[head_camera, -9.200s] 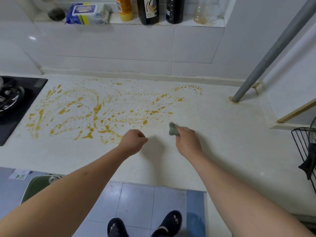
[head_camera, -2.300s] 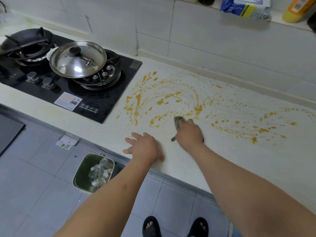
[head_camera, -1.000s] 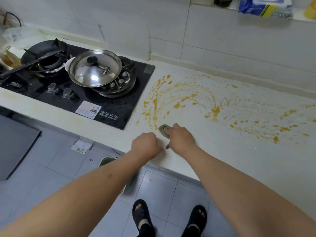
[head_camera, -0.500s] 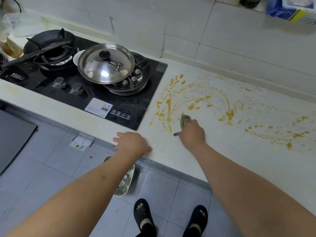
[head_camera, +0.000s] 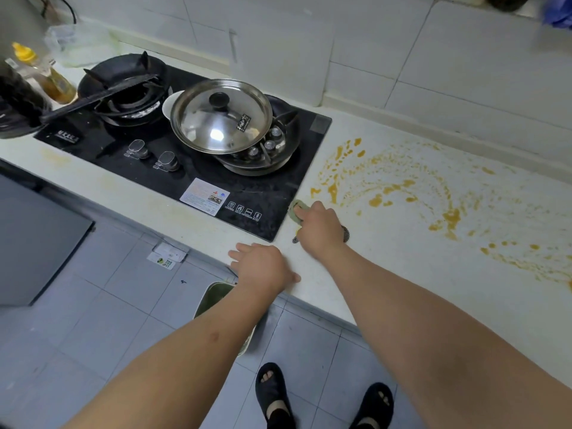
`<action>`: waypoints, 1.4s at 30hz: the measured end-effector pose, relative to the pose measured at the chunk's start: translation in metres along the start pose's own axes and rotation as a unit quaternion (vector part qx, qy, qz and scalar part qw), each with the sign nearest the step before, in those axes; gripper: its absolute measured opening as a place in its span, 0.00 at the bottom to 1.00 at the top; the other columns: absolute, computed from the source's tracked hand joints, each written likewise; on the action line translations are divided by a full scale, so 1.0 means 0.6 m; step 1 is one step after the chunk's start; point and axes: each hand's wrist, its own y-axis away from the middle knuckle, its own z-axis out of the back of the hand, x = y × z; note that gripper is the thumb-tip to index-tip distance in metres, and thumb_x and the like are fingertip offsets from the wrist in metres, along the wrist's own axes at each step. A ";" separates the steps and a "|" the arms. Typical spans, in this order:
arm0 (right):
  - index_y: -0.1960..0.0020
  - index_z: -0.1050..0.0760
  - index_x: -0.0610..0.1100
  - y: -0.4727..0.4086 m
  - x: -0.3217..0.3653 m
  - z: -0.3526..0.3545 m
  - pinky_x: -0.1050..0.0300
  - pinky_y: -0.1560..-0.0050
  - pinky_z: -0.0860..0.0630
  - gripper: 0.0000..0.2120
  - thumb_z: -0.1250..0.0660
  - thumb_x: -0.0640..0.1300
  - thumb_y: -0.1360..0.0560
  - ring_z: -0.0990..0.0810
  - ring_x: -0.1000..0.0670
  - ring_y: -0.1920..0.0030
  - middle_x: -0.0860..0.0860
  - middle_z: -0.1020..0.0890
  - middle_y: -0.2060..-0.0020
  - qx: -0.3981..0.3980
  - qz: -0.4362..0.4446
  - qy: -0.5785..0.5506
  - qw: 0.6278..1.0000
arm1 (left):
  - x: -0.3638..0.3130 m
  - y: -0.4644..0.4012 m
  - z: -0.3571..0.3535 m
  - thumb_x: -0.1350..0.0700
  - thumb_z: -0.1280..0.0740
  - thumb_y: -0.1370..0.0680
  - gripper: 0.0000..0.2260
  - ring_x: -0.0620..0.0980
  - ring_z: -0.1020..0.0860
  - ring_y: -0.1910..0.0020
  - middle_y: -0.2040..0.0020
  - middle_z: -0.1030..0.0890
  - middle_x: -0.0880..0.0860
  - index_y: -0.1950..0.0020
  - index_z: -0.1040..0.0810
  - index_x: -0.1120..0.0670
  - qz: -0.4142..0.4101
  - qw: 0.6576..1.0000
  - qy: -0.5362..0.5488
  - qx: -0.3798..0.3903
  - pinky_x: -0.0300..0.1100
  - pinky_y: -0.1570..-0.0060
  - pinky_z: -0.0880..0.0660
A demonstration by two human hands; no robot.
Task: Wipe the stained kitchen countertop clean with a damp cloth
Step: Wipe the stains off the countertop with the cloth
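Right hand (head_camera: 320,226) bunched over green cloth (head_camera: 297,209), grip clamped on it with knuckles up, fingers curled round the wad and pressing it flat to the tabletop (head_camera: 387,274). Cloth parked right at the hob (head_camera: 247,181) edge, just beside the black glass corner, at the left end of the orange stains (head_camera: 402,190), probably to catch the spatter nearest the stove first and work outward. Small dark meshy bits poking out under the wrist, maybe part of the cloth or a scourer, cannot tell which. Left hand (head_camera: 263,267) flat on the tabletop front edge, grip apart, fingers spread and holding nothing, likely just bracing body weight while leaning in over the counter. Stains spread in swirls and dots from near the hob off toward the right and out of frame, thickest blobs mid-surface; strip nearest the front edge looks mostly free of orange. Bulk of the mess untouched, so task judged early to mid. Steel lid (head_camera: 221,116) sitting on a pan on the near burner, well apart from the cloth, no interference. Green bin (head_camera: 216,300) on the floor below the tabletop edge, partly hidden by the left forearm. Risk: smearing sauce onto the hob glass given how close the cloth sits.
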 end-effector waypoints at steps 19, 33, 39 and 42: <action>0.67 0.19 0.59 0.097 -0.225 0.106 0.49 0.59 0.30 0.25 0.36 0.34 0.20 0.23 0.43 0.65 0.62 0.20 0.74 0.082 -0.075 -0.120 0.987 | 0.003 -0.009 -0.006 0.28 0.29 0.34 0.51 0.78 0.43 0.24 0.22 0.45 0.75 0.21 0.36 0.60 -0.006 1.000 -0.006 -0.014 0.64 0.27 0.36; 0.34 0.23 0.65 0.090 0.010 -0.034 0.49 0.45 0.34 0.24 0.35 0.41 0.22 0.33 0.44 0.47 0.49 0.31 0.49 0.073 0.022 -0.053 0.996 | 0.019 0.007 -0.017 0.28 0.33 0.27 0.59 0.80 0.48 0.23 0.22 0.51 0.78 0.21 0.54 0.72 -0.043 0.998 0.010 -0.038 0.64 0.25 0.41; 0.44 0.15 0.55 0.101 -0.090 0.002 0.66 0.52 0.28 0.18 0.33 0.34 0.22 0.27 0.45 0.46 0.51 0.29 0.46 0.066 0.013 -0.109 0.992 | 0.040 0.041 -0.010 0.33 0.31 0.25 0.48 0.69 0.40 0.23 0.22 0.40 0.70 0.22 0.41 0.68 -0.105 0.991 -0.039 -0.070 0.60 0.26 0.37; 0.41 0.19 0.46 0.088 -0.149 0.026 0.58 0.60 0.22 0.13 0.35 0.35 0.22 0.18 0.48 0.52 0.50 0.23 0.43 -0.050 -0.129 -0.170 0.976 | 0.035 0.045 -0.004 0.47 0.30 0.22 0.24 0.60 0.27 0.35 0.33 0.27 0.61 0.34 0.26 0.62 -0.218 0.968 0.006 -0.125 0.48 0.39 0.28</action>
